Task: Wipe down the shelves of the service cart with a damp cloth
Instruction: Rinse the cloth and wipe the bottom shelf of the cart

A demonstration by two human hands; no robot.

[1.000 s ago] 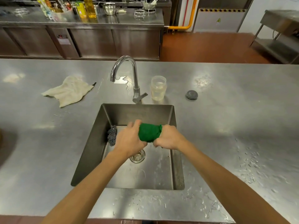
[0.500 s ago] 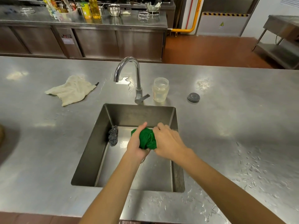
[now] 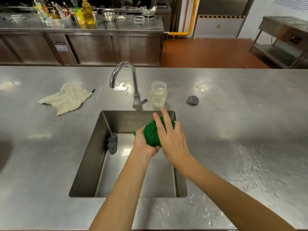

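**Green cloth bunched between two hands over the sink**

The green cloth was held above the back right corner of the sink, wadded into a tight lump. The left hand gripped it from below and from the left. Its fingers were curled round the far side of the cloth and hidden by it, so only the heel and the back of the hand showed.

The right hand lay over the top of the cloth with its back to the camera. Two fingers stretched out straight across the cloth toward the sink's back edge, slightly blurred. Its thumb and other fingers were hidden under the hand, so it could not be told whether this hand had hold of the cloth or only rested on it.

A steel scourer leaned against the sink's left wall, and the arms covered much of the basin floor. On the counter behind the sink stood the tap, with a clear jar just beside it and a small round grey lid further right. A pale rag lay crumpled to the left. Water drops spotted the counter's right and near side.

Bottles and bowls on the far counter were too small to make out. A steel table was cut off at the right edge.
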